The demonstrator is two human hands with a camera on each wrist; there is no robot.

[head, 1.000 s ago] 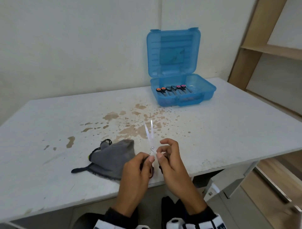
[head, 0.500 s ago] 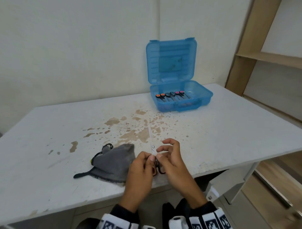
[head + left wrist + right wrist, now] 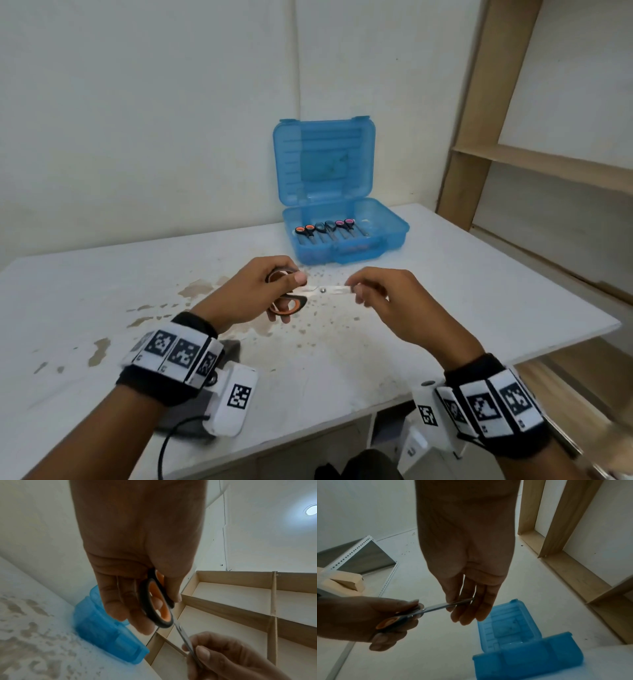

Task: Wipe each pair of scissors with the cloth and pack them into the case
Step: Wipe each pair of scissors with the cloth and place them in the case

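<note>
A pair of scissors (image 3: 322, 290) with black and orange handles is held level above the table, blades closed and pointing right. My left hand (image 3: 260, 291) grips the handles (image 3: 159, 609). My right hand (image 3: 370, 291) pinches the blade tips (image 3: 462, 601). The open blue case (image 3: 394, 233) stands at the back of the table, lid upright, with three pairs of scissors (image 3: 325, 229) lying side by side inside. The grey cloth (image 3: 185, 416) lies near the front edge, mostly hidden under my left wrist.
The white table (image 3: 479, 308) carries brown stains (image 3: 191, 291) around its middle. A wooden shelf unit (image 3: 548, 164) stands to the right, beyond the table's right edge. A white wall is close behind the case.
The scissors went from upright near the front edge to level and further out towards the case. Their blades have closed. My left hand now has the handles, my right the tips; the head view tilted down.
</note>
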